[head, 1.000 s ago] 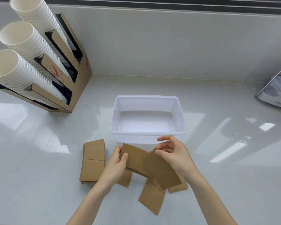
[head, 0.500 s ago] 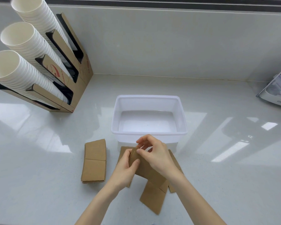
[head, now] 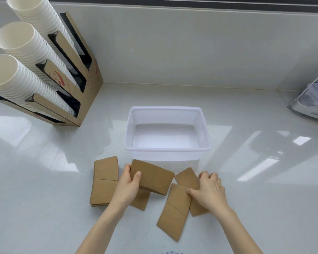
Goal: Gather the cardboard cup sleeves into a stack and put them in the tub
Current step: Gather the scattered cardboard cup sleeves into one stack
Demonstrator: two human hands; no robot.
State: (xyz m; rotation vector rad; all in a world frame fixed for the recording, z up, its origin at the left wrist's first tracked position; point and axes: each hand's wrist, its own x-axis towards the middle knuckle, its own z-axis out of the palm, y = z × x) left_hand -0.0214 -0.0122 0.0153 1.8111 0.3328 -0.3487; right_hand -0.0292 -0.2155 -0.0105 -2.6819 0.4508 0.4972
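A translucent white tub [head: 167, 149] stands empty in the middle of the counter. In front of it my left hand [head: 127, 187] grips a small stack of brown cardboard sleeves [head: 152, 176], lifted slightly off the counter. My right hand [head: 208, 192] rests palm down on a flat sleeve [head: 188, 177] to the right, fingers curled over its edge. Another flat sleeve [head: 174, 213] lies just left of that hand. A neat pile of sleeves [head: 104, 180] sits to the far left. One more sleeve [head: 140, 200] peeks out under my left hand.
A cardboard cup dispenser [head: 77, 74] with three rows of white paper cups [head: 17, 77] stands at the back left. A grey tray-like object [head: 312, 103] sits at the right edge. The wall runs along the back of the counter.
My hands have parted. The left keeps the gathered sleeves and has shifted a little left; the right has let go and moved right and down onto a loose sleeve.
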